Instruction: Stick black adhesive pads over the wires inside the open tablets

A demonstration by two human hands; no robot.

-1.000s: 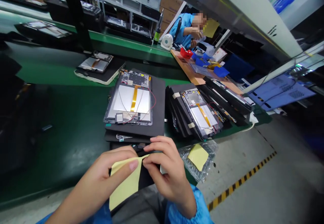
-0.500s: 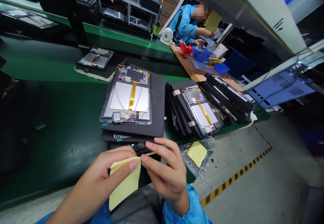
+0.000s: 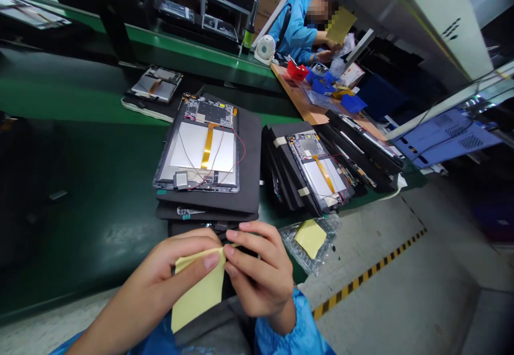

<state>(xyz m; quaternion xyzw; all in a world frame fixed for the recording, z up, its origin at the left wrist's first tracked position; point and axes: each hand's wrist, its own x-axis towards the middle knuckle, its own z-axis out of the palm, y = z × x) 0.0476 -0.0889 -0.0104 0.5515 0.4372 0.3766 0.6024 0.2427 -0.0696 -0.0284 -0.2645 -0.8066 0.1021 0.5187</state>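
Observation:
My left hand (image 3: 172, 269) is closed on a pale yellow sheet (image 3: 198, 296), thumb in front and fingers behind it. The sheet hangs down over my lap. At its upper right corner, my right hand (image 3: 263, 272) pinches the edge between thumb and index finger, the other fingers loosely bent. A thin yellowish sliver shows by those fingertips; whether it is a separate strip I cannot tell. Just beyond my hands lies an opened tablet (image 3: 203, 149), its circuit board, silver battery, orange ribbon cable and thin wires exposed. It rests on a stack of black foam sheets (image 3: 249, 167).
Right of the stack, another opened tablet (image 3: 317, 173) lies on tilted black sheets. More yellow sheets (image 3: 311, 239) sit on a clear plastic bag (image 3: 291, 237) at the bench edge. A further tablet (image 3: 156, 83) is at the back left. Across the bench, a person (image 3: 295, 28) works beside a small white fan (image 3: 265, 50).
The camera view has shifted slightly, so the bench things appear a little higher. Both hands keep their hold on the yellow sheet, with hardly any movement.

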